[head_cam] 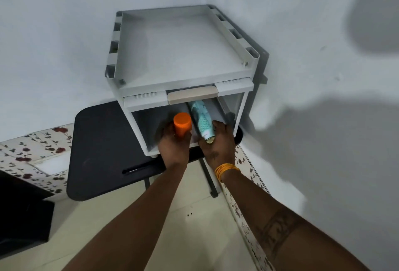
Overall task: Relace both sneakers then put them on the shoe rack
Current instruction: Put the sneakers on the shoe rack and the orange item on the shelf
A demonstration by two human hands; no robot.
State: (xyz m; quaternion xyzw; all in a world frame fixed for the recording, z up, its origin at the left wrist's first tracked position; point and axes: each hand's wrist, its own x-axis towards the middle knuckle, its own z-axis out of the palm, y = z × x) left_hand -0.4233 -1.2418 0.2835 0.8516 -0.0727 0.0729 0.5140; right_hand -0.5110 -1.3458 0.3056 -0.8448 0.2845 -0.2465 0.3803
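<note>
Nearest to us, both our forearms reach forward, at about 12 o'clock, toward the open lower compartment of the white shoe rack (pixel 231 86). Our left hand (pixel 173 144) wraps around an orange-capped bottle (pixel 182 124) and holds it upright. Our right hand (pixel 218 143), with yellow bangles (pixel 225 170) on the wrist, grips the bottom end of a teal spray can (pixel 201 119), which lies tilted with its top pointing into the compartment.

The sneakers are not in view, so we cannot say where they are. We judge that sneakers are light and soft, with limp laces; it is best to take them by the heel or the collar.

Both containers look smooth and rigid, probably light, so a grip around the body is enough.

The rack stands on a dark worktop (pixel 103 141), in the corner of the walls. Its top shelf, at 12 o'clock and farthest, has raised side rails.
</note>
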